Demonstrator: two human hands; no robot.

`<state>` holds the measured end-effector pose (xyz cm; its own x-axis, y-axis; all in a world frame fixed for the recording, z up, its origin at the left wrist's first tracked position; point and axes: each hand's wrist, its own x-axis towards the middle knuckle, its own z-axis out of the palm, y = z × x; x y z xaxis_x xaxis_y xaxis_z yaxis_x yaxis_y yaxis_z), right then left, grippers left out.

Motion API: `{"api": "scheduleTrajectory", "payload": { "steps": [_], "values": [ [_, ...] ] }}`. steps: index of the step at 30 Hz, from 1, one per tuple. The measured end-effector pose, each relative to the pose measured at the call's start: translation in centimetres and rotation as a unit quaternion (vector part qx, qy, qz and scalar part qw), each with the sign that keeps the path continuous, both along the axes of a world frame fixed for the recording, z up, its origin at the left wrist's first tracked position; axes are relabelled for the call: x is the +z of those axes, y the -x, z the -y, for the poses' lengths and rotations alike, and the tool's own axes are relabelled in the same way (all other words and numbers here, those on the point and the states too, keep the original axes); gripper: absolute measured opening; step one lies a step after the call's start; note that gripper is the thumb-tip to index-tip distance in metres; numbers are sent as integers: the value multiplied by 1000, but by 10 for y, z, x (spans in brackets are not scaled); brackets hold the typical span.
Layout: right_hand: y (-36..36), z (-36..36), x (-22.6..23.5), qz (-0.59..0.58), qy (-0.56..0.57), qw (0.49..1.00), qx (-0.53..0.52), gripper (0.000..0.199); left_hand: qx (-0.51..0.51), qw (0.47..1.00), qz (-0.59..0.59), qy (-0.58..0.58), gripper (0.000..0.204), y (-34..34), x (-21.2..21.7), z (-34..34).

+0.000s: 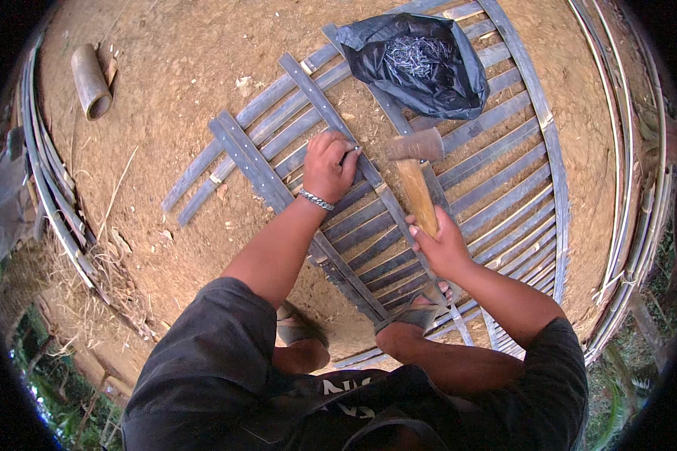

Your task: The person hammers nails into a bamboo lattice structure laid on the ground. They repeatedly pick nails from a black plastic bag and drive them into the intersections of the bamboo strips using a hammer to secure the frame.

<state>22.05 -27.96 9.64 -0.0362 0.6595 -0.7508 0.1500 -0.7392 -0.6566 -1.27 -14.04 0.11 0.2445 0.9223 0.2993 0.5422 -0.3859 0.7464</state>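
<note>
A slatted panel [399, 188] of dark grey strips is laid flat on bare earth. The left hand [328, 165] is pressed down on a diagonal crosspiece of the panel, fingers curled narrow and pinched near the forefinger tip; what is pinched cannot be told. A chain bracelet [317, 200] is worn on that wrist. The right hand [438, 244] is closed around the wooden handle of a hammer [416, 169], whose head is held just right of the left hand, above the slats. A black plastic bag [417, 64], open and crumpled, is set on the panel's far part, filled with grey nails [417, 54]. A cut tube [90, 80] is seen lying well apart, far left.
</note>
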Motion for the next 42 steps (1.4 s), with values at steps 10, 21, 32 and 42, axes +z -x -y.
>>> {"api": "scheduleTrajectory", "payload": {
  "steps": [10, 21, 32, 42],
  "values": [
    [19, -18, -8, -5, -53, 997, -55, 23, -14, 1000, -16, 3, 18, -1, -5, -2],
    [34, -18, 5, 198, -145, 965, 87, 38, -8, 1000, -13, 1, 16, 0, -1, -3],
    [44, -7, -10, 270, -293, 907, 136, 47, -4, 1000, -8, 0, 20, -2, 2, -4],
    [37, -10, -7, 274, -231, 920, 156, 47, -4, 1000, 4, 6, 19, -1, -1, -3]
  ]
}}
